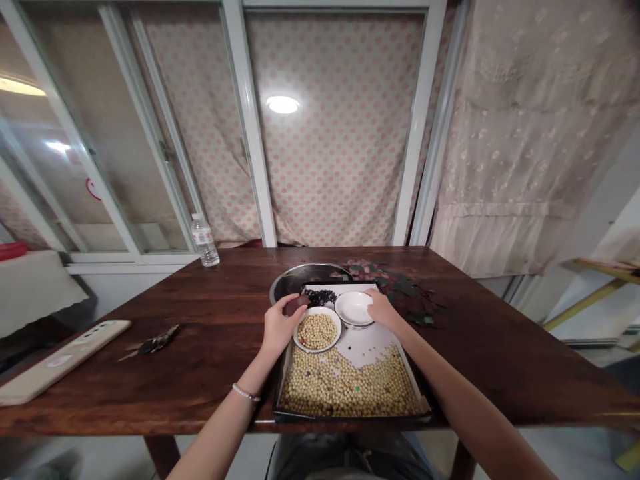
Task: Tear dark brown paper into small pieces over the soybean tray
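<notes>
**Left grip**: fingers and thumb curl together on a dark reddish lump, held just above a small white dish filled with soybeans. A beaded bracelet circles the left wrist.

**Right grip**: fingers lie against the rim of a white bowl; whether they clamp it cannot be told.

**Tray:** bowl and dish stand side by side on a black-edged baking tray lined with white paper. A heap of soybeans flecked with coloured specks fills its near end, and a small pile of black beans lies at its far end.

**Surface:** the tray rests on a dark wooden surface, overlapping a steel basin. Scattered dark leaves lie to the far right of the basin. Toward the left stand a plastic water bottle, a flat cream-coloured case and a dried feathery sprig.

**Background:** window frames and a pink-dotted curtain.
</notes>
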Action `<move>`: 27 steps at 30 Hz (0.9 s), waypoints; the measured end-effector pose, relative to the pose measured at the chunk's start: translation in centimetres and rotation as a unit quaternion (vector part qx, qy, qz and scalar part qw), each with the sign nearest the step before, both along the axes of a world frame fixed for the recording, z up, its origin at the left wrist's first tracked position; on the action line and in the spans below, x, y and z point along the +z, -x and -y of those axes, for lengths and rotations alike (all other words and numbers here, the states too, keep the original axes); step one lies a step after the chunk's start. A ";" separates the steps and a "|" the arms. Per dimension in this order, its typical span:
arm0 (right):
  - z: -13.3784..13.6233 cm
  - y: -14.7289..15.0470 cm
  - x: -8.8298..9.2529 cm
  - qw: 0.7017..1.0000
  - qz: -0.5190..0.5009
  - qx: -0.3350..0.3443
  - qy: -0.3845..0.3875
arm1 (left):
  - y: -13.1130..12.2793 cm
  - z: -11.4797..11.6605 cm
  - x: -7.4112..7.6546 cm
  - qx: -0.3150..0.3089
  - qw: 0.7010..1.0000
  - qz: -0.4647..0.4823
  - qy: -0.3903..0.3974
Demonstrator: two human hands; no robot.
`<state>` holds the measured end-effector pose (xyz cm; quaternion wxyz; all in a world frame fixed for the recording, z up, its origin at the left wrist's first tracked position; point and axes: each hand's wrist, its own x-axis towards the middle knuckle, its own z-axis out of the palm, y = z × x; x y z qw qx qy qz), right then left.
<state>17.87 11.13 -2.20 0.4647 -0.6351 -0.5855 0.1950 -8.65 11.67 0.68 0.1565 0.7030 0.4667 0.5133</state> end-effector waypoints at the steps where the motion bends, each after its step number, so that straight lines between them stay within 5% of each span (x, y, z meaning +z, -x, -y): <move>1: 0.2 0.0 0.2 1.000 0.019 -0.011 0.003 | 0.0 0.0 0.0 -0.001 1.000 -0.001 0.000; 13: 2.8 -1.2 3.7 0.983 0.149 -0.059 -0.093 | -0.1 0.2 0.1 0.002 1.000 0.006 0.001; 21: 4.2 0.3 3.8 0.972 0.198 -0.017 -0.125 | 0.0 0.2 0.2 0.005 1.000 -0.001 -0.008; 27: 7.9 0.5 3.1 0.952 0.268 0.050 -0.137 | -0.1 0.2 0.2 -0.001 1.000 -0.002 -0.009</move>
